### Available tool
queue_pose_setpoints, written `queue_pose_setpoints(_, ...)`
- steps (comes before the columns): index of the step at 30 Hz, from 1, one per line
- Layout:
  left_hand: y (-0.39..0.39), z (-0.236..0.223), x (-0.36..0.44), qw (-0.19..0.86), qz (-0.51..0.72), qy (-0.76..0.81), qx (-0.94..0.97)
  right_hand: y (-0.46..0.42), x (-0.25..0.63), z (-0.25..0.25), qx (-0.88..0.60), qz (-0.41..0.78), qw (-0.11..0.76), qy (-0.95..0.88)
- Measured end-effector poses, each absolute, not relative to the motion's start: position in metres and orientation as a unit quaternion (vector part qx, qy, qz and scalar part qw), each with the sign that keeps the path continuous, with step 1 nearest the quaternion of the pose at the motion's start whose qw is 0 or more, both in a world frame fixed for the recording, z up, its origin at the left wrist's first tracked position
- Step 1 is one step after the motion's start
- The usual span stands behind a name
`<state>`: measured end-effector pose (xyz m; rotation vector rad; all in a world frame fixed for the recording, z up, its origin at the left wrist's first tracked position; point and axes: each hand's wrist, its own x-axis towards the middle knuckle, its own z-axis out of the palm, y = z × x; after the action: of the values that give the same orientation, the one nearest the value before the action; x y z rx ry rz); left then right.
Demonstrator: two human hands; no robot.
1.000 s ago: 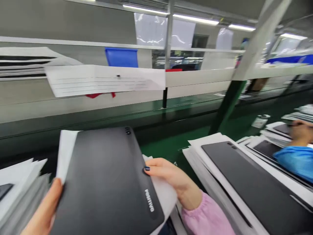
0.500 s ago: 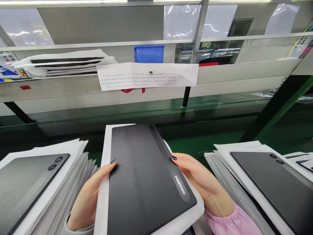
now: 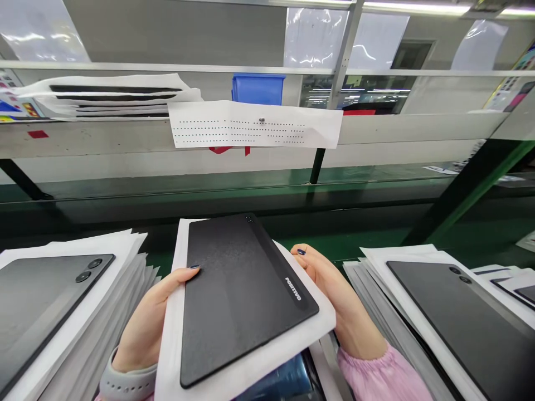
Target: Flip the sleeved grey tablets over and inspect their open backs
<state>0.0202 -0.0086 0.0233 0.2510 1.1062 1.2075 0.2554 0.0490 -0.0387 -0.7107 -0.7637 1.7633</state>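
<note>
Your left hand (image 3: 146,320) pinches the POSITIVO tablet (image 3: 246,301) and white sheet (image 3: 292,341) beneath it in front of you, your right hand (image 3: 340,301) curls at the sheet's edge, grip unclear, and the tablet, likely stiff, slippery and scratchable, is best held by both long edges.

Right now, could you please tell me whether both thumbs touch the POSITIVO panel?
No, the left thumb touches the panel but the right thumb stands clear.

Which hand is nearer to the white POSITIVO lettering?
Right. The right hand is beside the lettering; the left hand is across the tablet, thumb over its opposite edge.
</note>
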Motion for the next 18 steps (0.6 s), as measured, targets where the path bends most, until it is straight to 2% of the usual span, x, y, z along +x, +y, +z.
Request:
queue_pose_setpoints(6,-0.005,0.023,0.018,0.682,0.522,0.499,0.120,0.052,0.240,-0.043,-0.280,0.793,0.456,-0.290)
queue_pose_setpoints(10,-0.008,0.009,0.022,0.645,0.551,0.495,0.188,0.054,0.233,-0.051,-0.279,0.813,0.417,-0.296)
queue_pose_setpoints(13,-0.015,-0.004,0.032,0.621,0.590,0.447,0.259,0.059,0.228,-0.061,-0.282,0.809,0.422,-0.296)
queue_pose_setpoints(18,-0.028,-0.008,0.048,0.557,0.539,0.524,0.353,0.058,0.213,-0.071,-0.274,0.807,0.427,-0.302)
